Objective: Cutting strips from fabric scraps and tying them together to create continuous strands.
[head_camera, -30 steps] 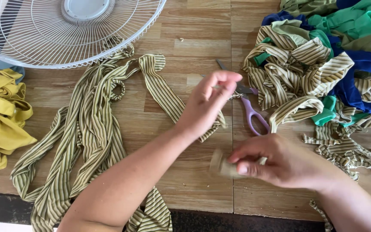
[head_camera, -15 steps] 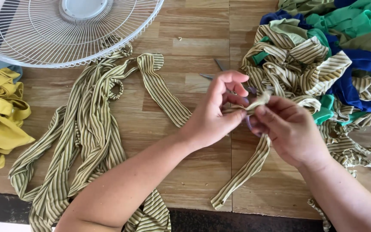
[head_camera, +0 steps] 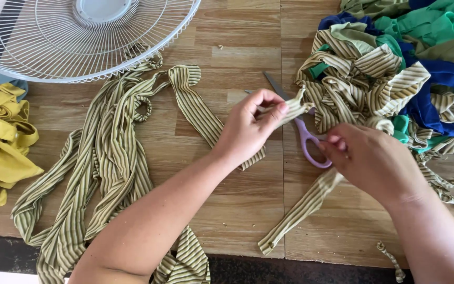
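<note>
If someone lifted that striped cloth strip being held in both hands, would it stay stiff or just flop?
Probably flop: the striped strip sags from the right hand onto the wooden floor and bends where the left hand pinches it. It looks thin and light. It seems unlikely to roll or break.

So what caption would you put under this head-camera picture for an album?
Left hand and right hand pull a striped fabric strip over purple scissors on a wooden table.
</note>
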